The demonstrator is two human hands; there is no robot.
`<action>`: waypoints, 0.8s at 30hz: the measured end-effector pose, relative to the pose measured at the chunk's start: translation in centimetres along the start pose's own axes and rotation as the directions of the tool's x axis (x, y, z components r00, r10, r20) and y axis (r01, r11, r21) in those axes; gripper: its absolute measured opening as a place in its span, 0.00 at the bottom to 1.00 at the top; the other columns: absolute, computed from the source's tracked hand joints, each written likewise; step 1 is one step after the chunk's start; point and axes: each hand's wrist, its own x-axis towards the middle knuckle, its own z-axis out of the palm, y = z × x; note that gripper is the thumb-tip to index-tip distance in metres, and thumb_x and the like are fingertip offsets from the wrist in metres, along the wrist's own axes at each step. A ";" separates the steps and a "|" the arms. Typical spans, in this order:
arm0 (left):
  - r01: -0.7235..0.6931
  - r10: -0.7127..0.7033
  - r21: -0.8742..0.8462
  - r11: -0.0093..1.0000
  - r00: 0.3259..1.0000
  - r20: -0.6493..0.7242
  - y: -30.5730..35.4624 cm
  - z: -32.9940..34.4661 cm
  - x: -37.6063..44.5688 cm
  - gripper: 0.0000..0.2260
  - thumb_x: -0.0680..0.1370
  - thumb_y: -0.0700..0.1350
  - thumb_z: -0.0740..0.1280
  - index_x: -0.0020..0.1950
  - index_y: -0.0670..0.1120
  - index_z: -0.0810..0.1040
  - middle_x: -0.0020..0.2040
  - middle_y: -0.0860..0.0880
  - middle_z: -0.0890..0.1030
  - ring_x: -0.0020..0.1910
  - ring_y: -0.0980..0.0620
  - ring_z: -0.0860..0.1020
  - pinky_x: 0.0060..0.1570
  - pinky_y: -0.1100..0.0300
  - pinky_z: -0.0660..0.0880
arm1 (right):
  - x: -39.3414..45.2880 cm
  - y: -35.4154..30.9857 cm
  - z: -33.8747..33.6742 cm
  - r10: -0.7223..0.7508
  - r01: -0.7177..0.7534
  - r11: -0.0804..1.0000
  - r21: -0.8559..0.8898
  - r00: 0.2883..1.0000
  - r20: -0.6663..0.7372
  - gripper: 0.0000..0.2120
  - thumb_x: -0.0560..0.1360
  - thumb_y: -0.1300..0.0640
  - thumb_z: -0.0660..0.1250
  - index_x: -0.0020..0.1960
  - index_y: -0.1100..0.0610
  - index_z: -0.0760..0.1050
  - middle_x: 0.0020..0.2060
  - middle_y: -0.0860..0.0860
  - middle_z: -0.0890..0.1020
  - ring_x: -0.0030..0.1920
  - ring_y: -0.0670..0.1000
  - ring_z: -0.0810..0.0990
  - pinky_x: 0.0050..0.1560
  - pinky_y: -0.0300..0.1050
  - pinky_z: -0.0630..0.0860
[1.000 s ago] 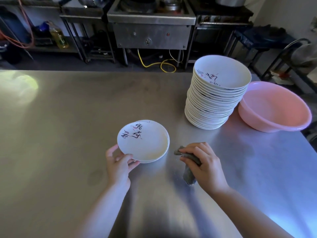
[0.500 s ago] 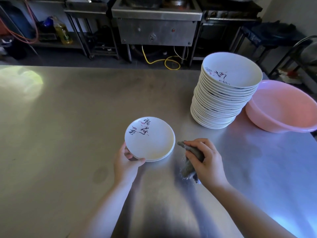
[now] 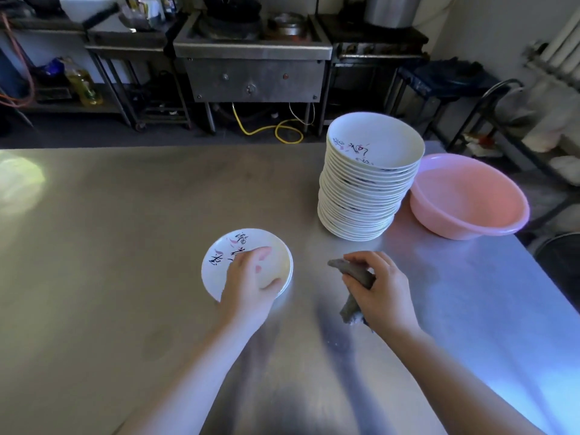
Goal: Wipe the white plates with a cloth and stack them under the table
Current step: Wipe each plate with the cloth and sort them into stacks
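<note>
A brushed stainless-steel tabletop (image 3: 110,246) fills the foreground, with a pale patch of light at its left edge. Beyond its far edge stands a steel cooking range on legs (image 3: 252,73), a coiled yellow hose (image 3: 276,130) on the dark floor (image 3: 78,133) beneath it. A steel rack (image 3: 103,54) to the left holds a bottle of yellow oil (image 3: 82,84). A white wall (image 3: 489,29) rises at the right.

Left hand (image 3: 251,284) on small plates (image 3: 219,271); right hand (image 3: 381,290) grips cloth (image 3: 354,274)
</note>
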 end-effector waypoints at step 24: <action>-0.146 0.158 0.494 0.857 0.987 0.017 17.2 5.6 16.1 0.19 0.75 0.66 0.62 0.47 0.50 0.74 0.44 0.52 0.79 0.44 0.47 0.78 0.35 0.57 0.69 | 8.8 0.4 -8.7 -0.127 0.099 0.988 -0.121 0.960 -0.250 0.12 0.70 0.68 0.71 0.48 0.53 0.82 0.42 0.46 0.78 0.46 0.38 0.72 0.47 0.25 0.66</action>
